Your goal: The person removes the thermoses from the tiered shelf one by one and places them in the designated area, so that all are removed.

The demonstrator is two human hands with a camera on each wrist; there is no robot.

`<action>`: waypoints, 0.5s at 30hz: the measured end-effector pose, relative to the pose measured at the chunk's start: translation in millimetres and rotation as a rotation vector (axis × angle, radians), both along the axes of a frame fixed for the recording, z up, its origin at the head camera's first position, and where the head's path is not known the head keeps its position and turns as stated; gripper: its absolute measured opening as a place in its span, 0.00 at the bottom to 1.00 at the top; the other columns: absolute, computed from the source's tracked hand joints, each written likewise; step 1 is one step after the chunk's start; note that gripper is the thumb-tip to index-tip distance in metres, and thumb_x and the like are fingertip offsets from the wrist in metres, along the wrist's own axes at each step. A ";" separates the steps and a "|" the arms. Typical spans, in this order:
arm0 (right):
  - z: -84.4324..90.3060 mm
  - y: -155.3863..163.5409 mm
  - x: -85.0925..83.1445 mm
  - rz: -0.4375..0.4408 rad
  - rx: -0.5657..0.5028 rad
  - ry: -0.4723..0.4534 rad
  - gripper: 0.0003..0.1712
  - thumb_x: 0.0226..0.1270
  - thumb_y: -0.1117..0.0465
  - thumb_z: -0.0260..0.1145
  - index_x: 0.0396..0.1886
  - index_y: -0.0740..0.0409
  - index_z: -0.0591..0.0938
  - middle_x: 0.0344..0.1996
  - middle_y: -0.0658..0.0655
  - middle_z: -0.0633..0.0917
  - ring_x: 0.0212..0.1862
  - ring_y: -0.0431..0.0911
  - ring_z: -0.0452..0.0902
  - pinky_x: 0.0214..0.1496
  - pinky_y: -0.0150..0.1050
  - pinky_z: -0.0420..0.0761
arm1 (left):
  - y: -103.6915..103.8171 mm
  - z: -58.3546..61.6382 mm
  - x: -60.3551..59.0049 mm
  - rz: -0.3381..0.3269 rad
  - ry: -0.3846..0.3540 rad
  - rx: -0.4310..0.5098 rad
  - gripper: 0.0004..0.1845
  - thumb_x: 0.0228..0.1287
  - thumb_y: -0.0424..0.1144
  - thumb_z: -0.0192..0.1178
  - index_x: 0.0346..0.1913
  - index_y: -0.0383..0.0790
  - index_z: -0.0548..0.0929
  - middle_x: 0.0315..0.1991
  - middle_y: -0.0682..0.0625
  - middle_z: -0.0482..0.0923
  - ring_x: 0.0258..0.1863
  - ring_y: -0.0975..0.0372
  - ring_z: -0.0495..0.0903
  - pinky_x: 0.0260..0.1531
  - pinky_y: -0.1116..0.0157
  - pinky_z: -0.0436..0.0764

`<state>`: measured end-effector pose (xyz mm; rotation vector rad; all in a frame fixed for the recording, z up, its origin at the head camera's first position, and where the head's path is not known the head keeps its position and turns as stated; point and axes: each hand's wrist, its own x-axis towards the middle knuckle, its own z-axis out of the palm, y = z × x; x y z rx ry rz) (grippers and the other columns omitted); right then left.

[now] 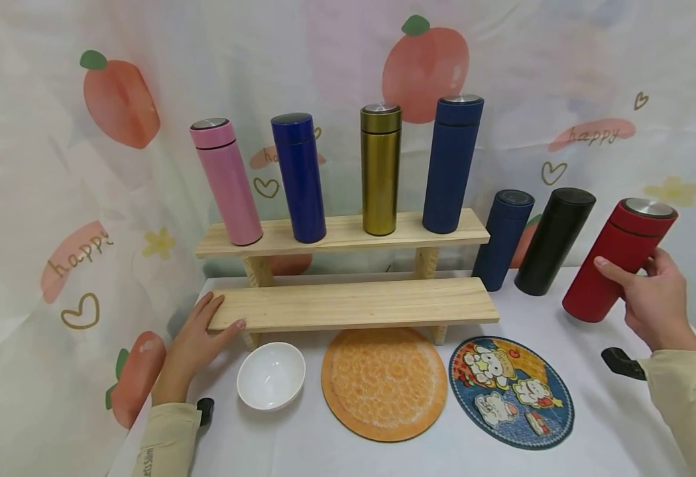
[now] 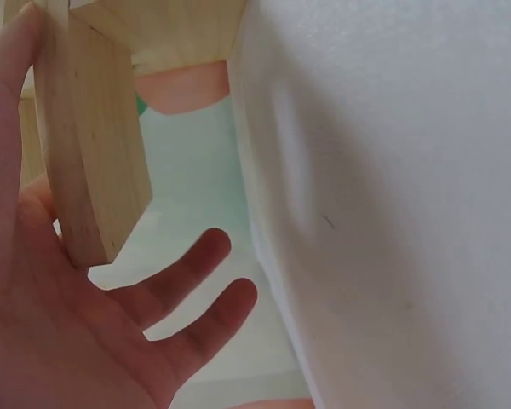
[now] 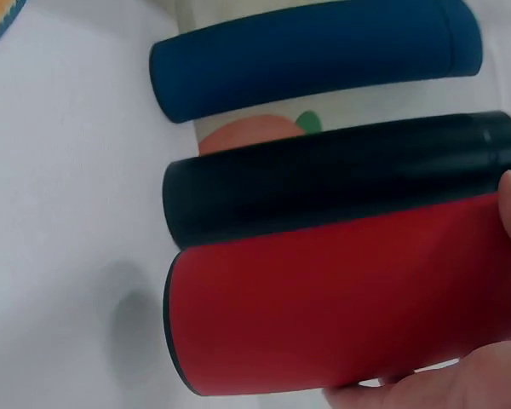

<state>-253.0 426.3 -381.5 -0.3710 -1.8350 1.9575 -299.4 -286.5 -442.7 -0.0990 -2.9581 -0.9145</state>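
Holding a red bottle (image 1: 622, 242) in the right hand (image 1: 658, 301), with the thumb across its near face and the fingers curled round the other side, parted only as wide as the barrel. Gripped from the right, lid up, with the barrel lying left of the palm at the right side of the white table (image 1: 300, 457). Nearly upright along its long axis, leaning outward at the top in the head view, much like its neighbors. Set just beside a black bottle (image 1: 553, 245) and, farther left, a small navy bottle (image 1: 503, 242), both near the right end of the lower shelf (image 1: 354, 305). Crosswise to that long, level board, to the right of it, and by far nearer the right hand than the left hand (image 1: 195, 348), spread with mostly straight fingers against the board's left end.

Seen above, on the upper shelf (image 1: 343, 228), among pink, blue, gold and tall navy bottles (image 1: 452, 165); below, beside a white bowl (image 1: 272, 397), an orange round mat (image 1: 384, 384) and a cartoon mat (image 1: 553, 424).

Impossible to tell whether resting on the table or just off it at the red base. Cut off at the lid in the right wrist view, and too overlapped there to judge touching or apart from the black barrel. Hidden behind the red barrel at most of the right fingertips.
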 end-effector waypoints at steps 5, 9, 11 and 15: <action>0.1 10.8 -7.6 -0.004 -0.029 -0.042 0.50 0.71 0.57 0.77 0.83 0.35 0.59 0.68 0.38 0.67 0.52 0.33 0.67 0.52 0.26 0.82 | 1.6 -0.7 -1.1 0.014 0.000 0.002 0.54 0.71 0.72 0.60 0.86 0.41 0.57 0.87 0.39 0.42 0.82 0.35 0.49 0.74 0.32 0.58; -0.9 19.5 -13.6 -0.025 -0.015 -0.101 0.54 0.69 0.53 0.78 0.85 0.33 0.56 0.71 0.38 0.66 0.52 0.33 0.66 0.35 0.22 0.82 | 1.4 -1.7 -3.2 0.009 0.020 0.004 0.53 0.72 0.71 0.60 0.86 0.41 0.57 0.87 0.40 0.42 0.83 0.36 0.49 0.75 0.32 0.57; -0.6 23.4 -16.3 -0.036 0.015 -0.139 0.58 0.68 0.49 0.79 0.88 0.33 0.52 0.75 0.41 0.64 0.57 0.35 0.66 0.39 0.24 0.83 | 1.3 -2.0 -3.9 0.007 0.029 0.010 0.53 0.72 0.70 0.60 0.86 0.40 0.57 0.87 0.40 0.43 0.83 0.36 0.49 0.75 0.32 0.57; 1.5 30.3 -22.3 -0.027 0.033 -0.185 0.61 0.67 0.47 0.79 0.89 0.32 0.48 0.78 0.44 0.60 0.63 0.38 0.63 0.34 0.24 0.83 | 1.1 -1.9 -4.6 0.006 0.033 0.024 0.52 0.72 0.69 0.61 0.86 0.39 0.58 0.87 0.39 0.43 0.83 0.36 0.49 0.75 0.33 0.56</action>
